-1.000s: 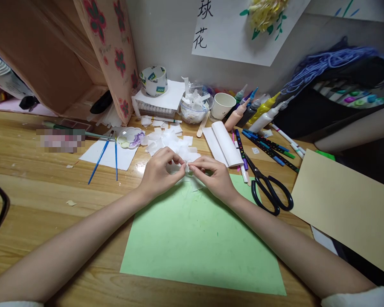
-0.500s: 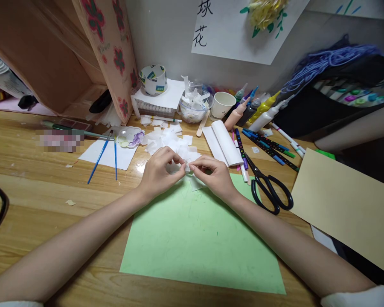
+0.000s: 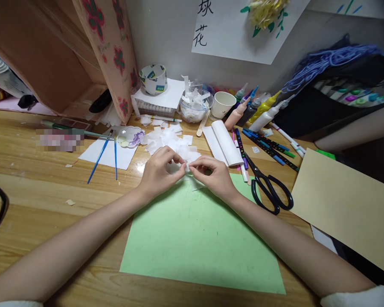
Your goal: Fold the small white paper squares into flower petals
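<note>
My left hand (image 3: 163, 172) and my right hand (image 3: 214, 175) meet above the top edge of a green sheet of paper (image 3: 198, 243). Thumb and forefinger of each are pinched together, with a small white piece of thin paper (image 3: 187, 167) between the two pairs of fingertips. Just behind the hands spreads a heap of cut white paper pieces (image 3: 173, 143). One more white piece (image 3: 195, 184) lies on the green sheet below my fingertips, partly hidden by my right hand.
Black-handled scissors (image 3: 269, 189) lie right of my right hand, near a rolled white paper (image 3: 225, 145) and several markers (image 3: 272, 147). Left are two blue brushes (image 3: 99, 160) and a paint palette (image 3: 129, 137). Behind stand a bowl of scraps (image 3: 193, 111), a paper cup (image 3: 222, 106) and paint bottles (image 3: 237, 115).
Almost nothing differs. Both hands stay in the same place with the same pinch, and only the fingertips and the small paper piece have shifted very slightly.
</note>
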A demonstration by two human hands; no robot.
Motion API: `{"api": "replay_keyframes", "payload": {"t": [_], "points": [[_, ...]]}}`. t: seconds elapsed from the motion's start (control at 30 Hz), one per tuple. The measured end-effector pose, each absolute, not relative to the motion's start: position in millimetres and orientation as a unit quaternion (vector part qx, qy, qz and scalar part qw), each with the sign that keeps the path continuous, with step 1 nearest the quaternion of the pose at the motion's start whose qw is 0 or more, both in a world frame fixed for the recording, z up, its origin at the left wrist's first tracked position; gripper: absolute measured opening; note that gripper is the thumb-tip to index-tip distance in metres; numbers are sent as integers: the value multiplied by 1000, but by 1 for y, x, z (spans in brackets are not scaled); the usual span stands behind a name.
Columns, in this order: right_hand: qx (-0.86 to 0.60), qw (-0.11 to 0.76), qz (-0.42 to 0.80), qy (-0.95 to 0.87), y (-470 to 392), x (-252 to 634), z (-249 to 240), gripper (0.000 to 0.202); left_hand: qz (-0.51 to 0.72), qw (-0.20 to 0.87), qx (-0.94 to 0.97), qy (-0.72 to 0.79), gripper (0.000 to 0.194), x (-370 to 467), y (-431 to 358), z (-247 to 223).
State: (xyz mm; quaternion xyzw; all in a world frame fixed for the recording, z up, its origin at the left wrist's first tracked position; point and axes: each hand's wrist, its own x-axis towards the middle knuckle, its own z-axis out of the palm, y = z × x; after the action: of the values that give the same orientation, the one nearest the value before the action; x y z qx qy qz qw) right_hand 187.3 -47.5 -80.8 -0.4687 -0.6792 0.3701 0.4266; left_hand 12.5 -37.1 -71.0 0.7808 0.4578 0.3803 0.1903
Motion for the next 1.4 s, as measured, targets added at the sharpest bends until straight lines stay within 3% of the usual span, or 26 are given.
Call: {"api": "replay_keyframes", "payload": {"t": [1.4], "points": [[-482, 416, 361, -681, -46, 188, -83, 7, 378, 174, 792, 446, 5, 12, -37, -71]]}}
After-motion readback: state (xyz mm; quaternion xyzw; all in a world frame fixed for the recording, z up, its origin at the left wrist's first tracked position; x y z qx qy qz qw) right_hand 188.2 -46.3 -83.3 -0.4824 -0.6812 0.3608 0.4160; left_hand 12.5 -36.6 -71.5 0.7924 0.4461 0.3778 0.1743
